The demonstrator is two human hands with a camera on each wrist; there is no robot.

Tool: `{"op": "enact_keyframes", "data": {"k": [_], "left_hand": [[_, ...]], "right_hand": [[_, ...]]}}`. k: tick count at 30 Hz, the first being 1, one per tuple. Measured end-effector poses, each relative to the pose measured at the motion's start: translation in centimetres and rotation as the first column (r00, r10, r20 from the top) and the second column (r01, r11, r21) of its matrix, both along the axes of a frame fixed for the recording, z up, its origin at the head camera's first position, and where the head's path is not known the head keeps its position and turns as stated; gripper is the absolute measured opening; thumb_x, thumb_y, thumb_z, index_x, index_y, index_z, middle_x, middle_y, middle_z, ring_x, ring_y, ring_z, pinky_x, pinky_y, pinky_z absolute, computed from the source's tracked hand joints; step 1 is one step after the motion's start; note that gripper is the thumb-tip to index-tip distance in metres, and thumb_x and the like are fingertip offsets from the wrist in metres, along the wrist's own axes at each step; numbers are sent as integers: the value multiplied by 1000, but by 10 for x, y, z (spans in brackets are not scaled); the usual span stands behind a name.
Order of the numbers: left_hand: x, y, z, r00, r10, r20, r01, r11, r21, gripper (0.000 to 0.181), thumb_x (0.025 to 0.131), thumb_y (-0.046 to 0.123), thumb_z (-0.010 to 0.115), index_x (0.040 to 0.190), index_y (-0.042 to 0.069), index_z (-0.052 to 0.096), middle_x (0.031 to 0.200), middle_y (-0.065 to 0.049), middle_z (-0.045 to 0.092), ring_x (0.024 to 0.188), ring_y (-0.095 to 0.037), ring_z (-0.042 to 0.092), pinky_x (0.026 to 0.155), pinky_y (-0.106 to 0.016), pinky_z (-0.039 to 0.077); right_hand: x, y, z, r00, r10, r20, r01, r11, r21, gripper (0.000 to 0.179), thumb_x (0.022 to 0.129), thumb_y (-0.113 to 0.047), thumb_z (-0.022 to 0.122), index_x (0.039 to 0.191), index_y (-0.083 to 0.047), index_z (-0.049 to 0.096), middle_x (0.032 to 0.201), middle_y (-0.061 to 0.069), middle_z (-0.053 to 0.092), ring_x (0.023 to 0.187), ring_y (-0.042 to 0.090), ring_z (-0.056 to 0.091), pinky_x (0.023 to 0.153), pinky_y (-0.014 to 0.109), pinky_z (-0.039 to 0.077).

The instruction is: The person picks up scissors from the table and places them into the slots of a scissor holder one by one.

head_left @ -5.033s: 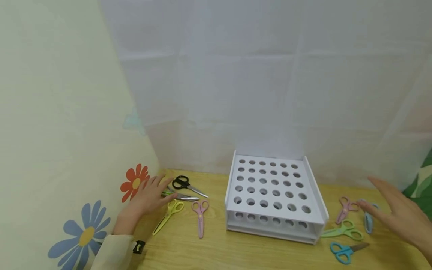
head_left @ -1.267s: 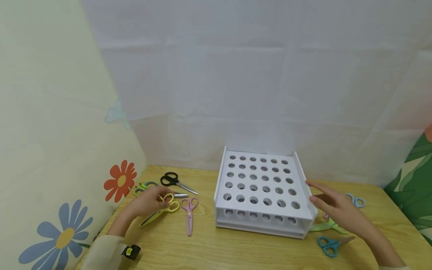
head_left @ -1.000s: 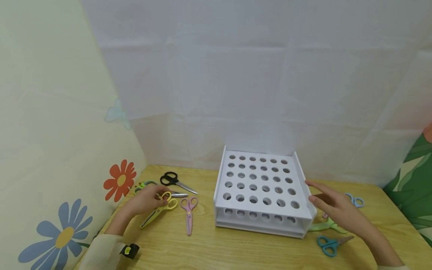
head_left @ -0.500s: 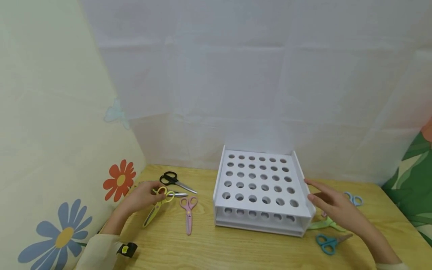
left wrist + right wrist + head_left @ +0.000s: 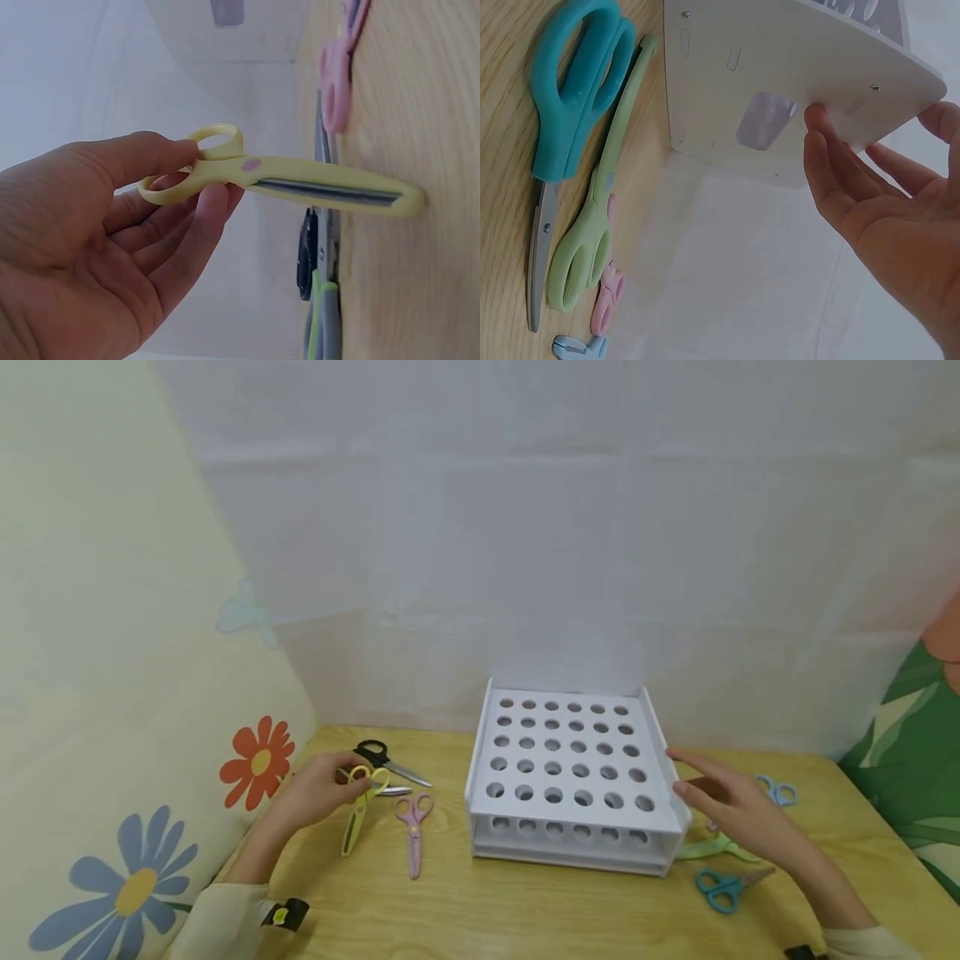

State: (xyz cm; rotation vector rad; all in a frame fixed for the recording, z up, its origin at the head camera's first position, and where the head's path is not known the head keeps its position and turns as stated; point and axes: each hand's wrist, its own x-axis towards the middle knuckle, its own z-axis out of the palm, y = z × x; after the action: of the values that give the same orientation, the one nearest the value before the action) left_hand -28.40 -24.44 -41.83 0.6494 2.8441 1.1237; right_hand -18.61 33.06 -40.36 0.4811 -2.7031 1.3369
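Observation:
My left hand (image 5: 318, 789) pinches a pair of yellow scissors (image 5: 330, 184) by the finger loops. They hang almost upright, tip down close over the wooden table. Beside them lie pink scissors (image 5: 414, 837), black-handled scissors (image 5: 372, 752) and green-and-grey scissors (image 5: 322, 319), partly covered by my left hand in the head view. My right hand (image 5: 738, 810) touches the right side panel of a white rack (image 5: 577, 814) with many round holes. Its fingers lie on the outer face near an oblong cutout, the thumb at the panel's edge in the right wrist view.
Right of the rack lie teal scissors (image 5: 577, 97), light green scissors (image 5: 592, 225), pink scissors (image 5: 609, 296) and light blue scissors (image 5: 777, 789). White cloth (image 5: 450, 527) hangs behind the table (image 5: 420, 918). A flower-printed cloth (image 5: 135, 693) closes the left side.
My left hand has taken hold of the yellow scissors, lifted them and swung them upright. My right hand came from over the scissors at right to the rack's side, then stayed.

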Motion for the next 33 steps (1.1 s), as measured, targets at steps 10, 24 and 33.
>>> {"op": "enact_keyframes", "data": {"k": [10,24,33], "left_hand": [[14,15,19,999,-37,-35,39,999,34,15,96,14,74,109,9,70,91,-1,67,81,-20,69,61,-31,55],[35,49,55,963,-47,-264,46,999,-11,14,94,11,76,106,14,69,79,8,63,71,-8,64,58,-28,52],[58,69,81,931,-37,-363,45,999,13,18,94,12,76,110,17,71,81,10,66,66,-6,61,59,-27,52]], "right_hand": [[-3,-6,-6,1000,-10,19,11,1000,-27,52,106,-23,59,153,-9,45,117,19,68,76,18,64,49,36,54],[-2,-5,-5,1000,-8,-17,7,1000,-30,51,106,-20,59,153,-8,45,123,23,65,89,17,67,48,35,54],[0,-4,-2,999,-22,-39,21,1000,-6,51,106,-21,59,153,-7,45,129,24,63,99,23,67,55,35,56]]}}
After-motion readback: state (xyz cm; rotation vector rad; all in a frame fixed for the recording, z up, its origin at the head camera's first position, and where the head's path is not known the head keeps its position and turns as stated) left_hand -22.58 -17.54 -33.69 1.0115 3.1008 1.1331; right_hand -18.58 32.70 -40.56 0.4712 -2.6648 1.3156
